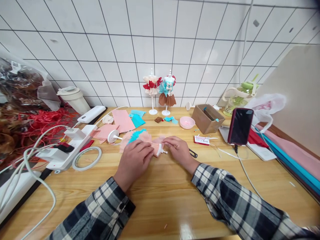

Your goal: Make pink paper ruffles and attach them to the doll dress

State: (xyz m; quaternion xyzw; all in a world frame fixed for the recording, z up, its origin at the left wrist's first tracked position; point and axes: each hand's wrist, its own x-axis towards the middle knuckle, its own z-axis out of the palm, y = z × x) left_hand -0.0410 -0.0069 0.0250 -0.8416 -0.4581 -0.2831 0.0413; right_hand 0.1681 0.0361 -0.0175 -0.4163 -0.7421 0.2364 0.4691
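Observation:
A miniature dress form (158, 149) lies on its side on the table, its neck knob to the right and its round white base to the left. Pink paper wraps its body, and a flared pink paper skirt (147, 137) carries a bright blue ruffle (137, 134). My left hand (135, 163) is closed over the form from the near side and hides part of it. Beside the neck, my right hand (178, 151) pinches the edge of a thin pink piece (160, 139) between thumb and fingers. A dark-handled tool (193, 153) lies partly behind my right hand.
Two dressed miniature forms (152, 96) stand by the tiled wall. Pink paper sheets (123, 120), a tape roll (87, 158) and a power strip (67, 148) lie left. A pink bowl (187, 122), cardboard box (207, 119) and upright phone (240, 126) are right.

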